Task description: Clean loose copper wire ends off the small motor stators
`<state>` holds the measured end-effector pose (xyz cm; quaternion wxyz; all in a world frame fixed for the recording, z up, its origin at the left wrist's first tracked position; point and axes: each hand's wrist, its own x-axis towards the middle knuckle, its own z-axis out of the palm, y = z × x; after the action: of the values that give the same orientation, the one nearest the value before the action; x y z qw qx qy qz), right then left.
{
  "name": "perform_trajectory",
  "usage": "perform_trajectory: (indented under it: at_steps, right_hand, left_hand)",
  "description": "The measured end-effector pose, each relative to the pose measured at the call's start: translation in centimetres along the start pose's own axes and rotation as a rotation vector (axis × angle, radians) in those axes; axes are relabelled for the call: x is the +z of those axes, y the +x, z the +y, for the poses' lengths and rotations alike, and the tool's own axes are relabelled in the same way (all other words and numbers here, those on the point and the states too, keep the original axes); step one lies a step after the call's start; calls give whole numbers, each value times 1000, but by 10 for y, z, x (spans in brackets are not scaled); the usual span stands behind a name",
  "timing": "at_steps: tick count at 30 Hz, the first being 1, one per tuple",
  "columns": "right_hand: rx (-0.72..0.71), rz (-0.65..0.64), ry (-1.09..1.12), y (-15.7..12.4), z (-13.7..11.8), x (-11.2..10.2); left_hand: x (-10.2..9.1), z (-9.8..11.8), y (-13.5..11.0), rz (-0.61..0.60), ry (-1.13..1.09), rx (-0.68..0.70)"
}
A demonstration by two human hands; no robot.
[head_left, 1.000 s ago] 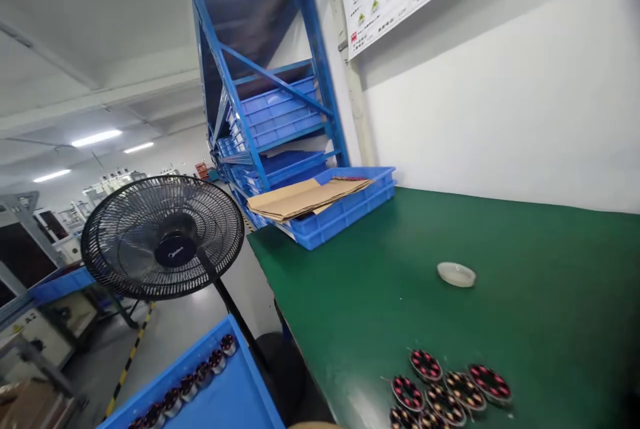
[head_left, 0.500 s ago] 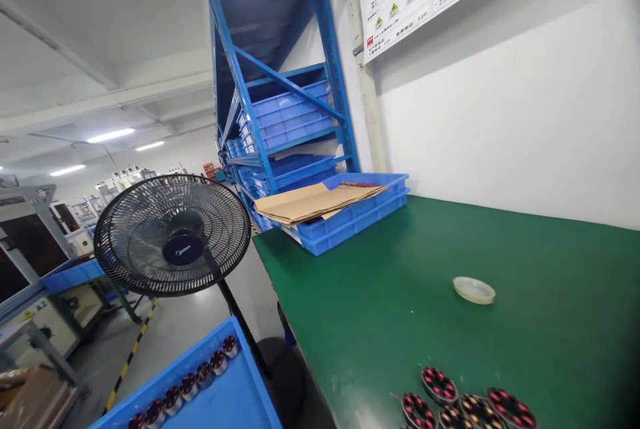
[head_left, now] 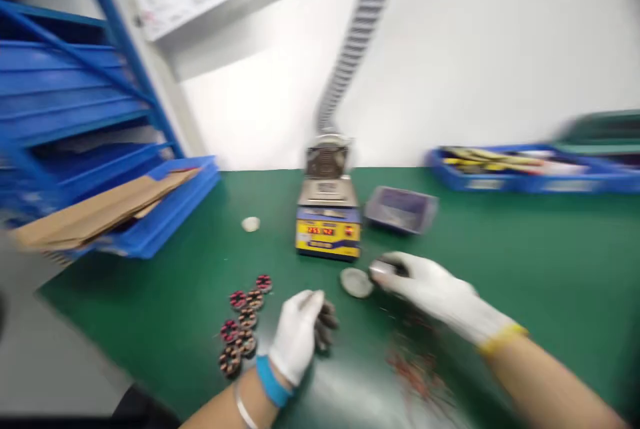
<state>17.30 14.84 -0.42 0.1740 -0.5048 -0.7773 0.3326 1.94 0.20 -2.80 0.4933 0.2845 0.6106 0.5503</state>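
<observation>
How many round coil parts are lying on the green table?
7, all left of the left hand: the farthest part, two parts side by side, one middle part, two parts slightly nearer, and the nearest part. The picture is blurred, and the hand may hide others.

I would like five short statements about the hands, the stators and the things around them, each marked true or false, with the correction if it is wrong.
1. The left hand and the right hand are both gloved. True.
2. The wound stators lie to the right of the right hand. False: they lie to the left of the left hand.
3. A blue band circles the left wrist. True.
4. The purple bin stands left of the blue-and-yellow display unit. False: it stands right of it.
5. Cardboard sheets lie on a blue tray. True.
</observation>
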Motion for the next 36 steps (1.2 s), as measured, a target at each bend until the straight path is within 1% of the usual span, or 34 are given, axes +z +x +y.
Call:
perform_trajectory:
  at_steps: [1, 3, 5, 7, 10, 16, 18, 20, 21, 23, 25, 26, 28, 30, 32, 34, 36]
  right_hand:
    - [72, -54, -23, -2, 6, -7]
    - [145, -103, -25, -1, 11, -13]
    - [173, -101, -23, 1, 8, -14]
    - [181, -87, -25, 1, 3, -13]
    - [168, -86, -14, -1, 1, -11]
    - [170, -102, -8, 3, 8, -9]
    - [161, -73, 9, 2, 7, -10]
    - [115, 16, -23, -1, 3, -12]
    - [67, 77, -89, -4, 0, -12]
    - [-97, 171, -328, -10, -7, -12]
    - [-244, 179, -596, -14, -14, -9]
    - [-272, 157, -693, -15, -18, -6]
    - [-251, 123, -804, -15, -22, 2]
    - [-229, 121, -847, -12, -23, 11]
    - [-271, 138, -870, -10, -21, 18]
    - [-302, 152, -890, -10, -18, 20]
    - [-301, 146, -909, -12, -16, 17]
  left_hand:
    - [-2, -2, 2, -102, 72, -19]
    - [-2, -7, 2, -250, 214, -24]
    - [2, -12, -2, -333, 330, -5]
    - [5, -16, -8, -372, 397, 16]
    - [8, -16, -10, -363, 435, 33]
    - [8, -14, -9, -363, 475, 61]
    - [8, -15, -9, -362, 484, 70]
    - [10, -15, -10, -361, 498, 76]
    - [10, -16, -10, -357, 509, 80]
    - [11, -17, -10, -349, 545, 94]
    - [12, -18, -9, -344, 591, 116]
    - [12, -19, -9, -344, 618, 128]
    - [11, -19, -10, -348, 669, 155]
    - [11, -19, -11, -351, 713, 165]
    - [12, -18, -13, -361, 753, 156]
    - [12, -16, -14, -368, 792, 152]
    - [14, -15, -16, -369, 824, 168]
